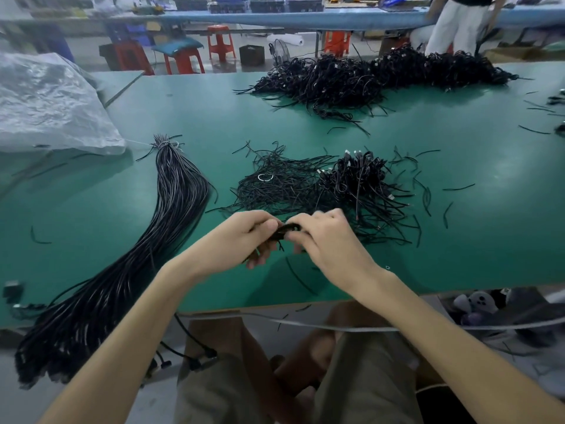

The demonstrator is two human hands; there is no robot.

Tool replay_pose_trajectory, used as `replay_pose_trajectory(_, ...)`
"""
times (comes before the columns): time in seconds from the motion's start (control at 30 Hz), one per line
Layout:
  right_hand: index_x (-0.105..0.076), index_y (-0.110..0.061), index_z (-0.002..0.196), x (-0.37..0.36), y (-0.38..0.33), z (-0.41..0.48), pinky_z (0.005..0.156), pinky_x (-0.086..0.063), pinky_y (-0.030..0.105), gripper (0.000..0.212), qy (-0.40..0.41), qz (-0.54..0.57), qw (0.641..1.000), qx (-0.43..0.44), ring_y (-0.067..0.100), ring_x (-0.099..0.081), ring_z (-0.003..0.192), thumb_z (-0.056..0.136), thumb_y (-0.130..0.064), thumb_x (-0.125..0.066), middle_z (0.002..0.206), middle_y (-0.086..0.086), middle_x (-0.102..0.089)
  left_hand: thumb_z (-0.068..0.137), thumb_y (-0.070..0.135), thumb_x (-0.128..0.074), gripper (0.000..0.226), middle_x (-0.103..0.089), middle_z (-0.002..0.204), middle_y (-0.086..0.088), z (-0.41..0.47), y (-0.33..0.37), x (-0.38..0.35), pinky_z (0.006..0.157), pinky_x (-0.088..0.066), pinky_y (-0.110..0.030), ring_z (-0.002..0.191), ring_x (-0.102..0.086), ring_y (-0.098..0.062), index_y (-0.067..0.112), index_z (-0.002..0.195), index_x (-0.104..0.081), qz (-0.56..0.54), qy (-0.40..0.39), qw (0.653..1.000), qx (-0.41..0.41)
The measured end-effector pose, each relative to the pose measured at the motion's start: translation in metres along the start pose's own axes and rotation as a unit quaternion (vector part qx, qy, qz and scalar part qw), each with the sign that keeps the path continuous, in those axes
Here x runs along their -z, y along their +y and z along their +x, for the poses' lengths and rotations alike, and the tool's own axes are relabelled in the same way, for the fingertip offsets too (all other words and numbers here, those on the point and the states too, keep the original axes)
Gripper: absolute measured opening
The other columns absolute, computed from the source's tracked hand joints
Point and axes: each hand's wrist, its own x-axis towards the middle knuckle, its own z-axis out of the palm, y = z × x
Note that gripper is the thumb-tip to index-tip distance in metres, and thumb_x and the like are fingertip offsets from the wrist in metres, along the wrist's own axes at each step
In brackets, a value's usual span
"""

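A coiled black cable [283, 231] is held just in front of the near cable pile [336, 188], above the green table [458, 240]. It is grasped at one end by the left hand [238, 240] and at the other by the right hand [330, 243], with fingers curled. A tied cable bundle [171, 209] is laid left of the pile, and a larger heap [382, 75] lies behind it.

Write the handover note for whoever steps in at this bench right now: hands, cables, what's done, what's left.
Left hand: grips one end of the small black cable bundle.
Right hand: pinches the same bundle from the other side, just above the green table.
Stock: long tied hank at the left; loose thin ties ahead of the hands; near heap of bundled cables with plugs to their right; far heap at the back.
Done: many bundles, judging by the heaps.
Left: finish this bundle (the fingers hide whether it is tied), then likely the hank.
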Motion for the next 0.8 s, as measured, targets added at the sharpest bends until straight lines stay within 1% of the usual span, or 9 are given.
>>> replay_pose_trajectory(0.1,-0.067,-0.016,0.095,0.005,0.013,0.001,0.060,-0.050,0.047,0.015,0.029,0.193,0.975,-0.102,0.019,-0.058,0.055,0.103,-0.024,-0.058,0.070,-0.002,-0.068,0.109,0.025,-0.042,0.030,-0.074,0.095,-0.009,0.000,-0.001,0.012,0.058,-0.057,-0.033,0.072,-0.072,-0.022,0.003,0.115,-0.060,-0.040,0.051,0.998,0.021)
replay_pose_trajectory(0.2,-0.066,-0.016,0.088,0.016,0.037,0.013,0.052,-0.051,0.037,0.017,0.126,0.239,0.943,-0.194,0.013,-0.056,0.047,0.103,-0.021,-0.058,0.066,-0.003,-0.068,0.107,0.041,-0.043,0.034,-0.071,0.107,-0.002,-0.001,-0.019,0.029,0.072,-0.057,-0.039,0.087,-0.071,-0.019,0.012,0.115,-0.060,0.117,0.173,0.972,0.109)
replay_pose_trajectory(0.27,-0.065,-0.014,0.093,0.025,0.056,0.026,0.058,-0.049,0.031,0.019,0.177,0.284,0.907,-0.257,0.008,-0.060,0.054,0.105,-0.024,-0.054,0.075,0.000,-0.071,0.106,0.044,-0.045,0.040,-0.062,0.116,-0.010,-0.008,-0.035,0.042,0.080,-0.049,-0.044,0.101,-0.062,-0.028,0.008,0.119,-0.055,0.297,0.252,0.900,0.195)
replay_pose_trajectory(0.33,-0.060,-0.011,0.111,0.028,0.071,0.033,0.071,-0.048,0.031,0.024,0.160,0.304,0.889,-0.304,0.013,-0.067,0.075,0.106,-0.033,-0.051,0.096,0.004,-0.072,0.105,0.040,-0.050,0.045,-0.051,0.125,-0.023,-0.017,-0.049,0.049,0.085,-0.045,-0.051,0.115,-0.051,-0.040,-0.001,0.123,-0.047,0.401,0.260,0.837,0.267)
replay_pose_trajectory(0.4,-0.040,-0.006,0.142,0.024,0.078,0.034,0.085,-0.044,0.033,0.052,0.111,0.258,0.901,-0.332,0.020,-0.062,0.099,0.103,-0.037,-0.055,0.114,0.007,-0.061,0.103,0.037,-0.056,0.050,-0.045,0.128,-0.025,-0.020,-0.057,0.050,0.086,-0.046,-0.053,0.118,-0.046,-0.042,-0.005,0.125,-0.041,0.421,0.235,0.819,0.311)
replay_pose_trajectory(0.5,-0.014,-0.008,0.160,0.012,0.072,0.024,0.089,-0.042,0.022,0.078,0.111,0.200,0.922,-0.313,0.012,-0.056,0.097,0.101,-0.031,-0.060,0.128,0.004,-0.042,0.101,0.020,-0.061,0.031,-0.049,0.120,-0.023,-0.021,-0.064,0.054,0.074,-0.041,-0.047,0.099,-0.052,-0.039,0.000,0.115,-0.041,0.425,0.231,0.818,0.312)
replay_pose_trajectory(0.6,-0.013,-0.010,0.160,-0.002,0.066,0.014,0.098,-0.045,0.031,0.076,0.144,0.173,0.932,-0.286,0.018,-0.054,0.105,0.102,-0.027,-0.059,0.133,0.005,-0.033,0.102,0.012,-0.055,0.015,-0.055,0.108,-0.018,-0.021,-0.067,0.060,0.070,-0.038,-0.044,0.081,-0.049,-0.033,0.004,0.100,-0.042,0.450,0.231,0.802,0.319)
replay_pose_trajectory(0.73,-0.024,-0.008,0.155,-0.007,0.055,0.002,0.098,-0.038,0.026,0.066,0.185,0.119,0.950,-0.220,0.017,-0.048,0.109,0.101,-0.018,-0.059,0.129,0.004,-0.033,0.101,0.025,-0.062,0.033,-0.052,0.113,-0.022,-0.017,-0.066,0.065,0.070,-0.036,-0.045,0.100,-0.060,-0.046,0.001,0.111,-0.040,0.433,0.253,0.801,0.326)
replay_pose_trajectory(0.8,-0.029,-0.009,0.152,-0.008,0.051,-0.002,0.097,-0.040,0.025,0.061,0.184,0.099,0.958,-0.197,0.016,-0.049,0.107,0.100,-0.016,-0.060,0.126,0.002,-0.035,0.102,0.024,-0.062,0.032,-0.046,0.109,-0.021,-0.017,-0.068,0.068,0.070,-0.037,-0.047,0.099,-0.059,-0.047,0.001,0.110,-0.041,0.434,0.265,0.794,0.332)
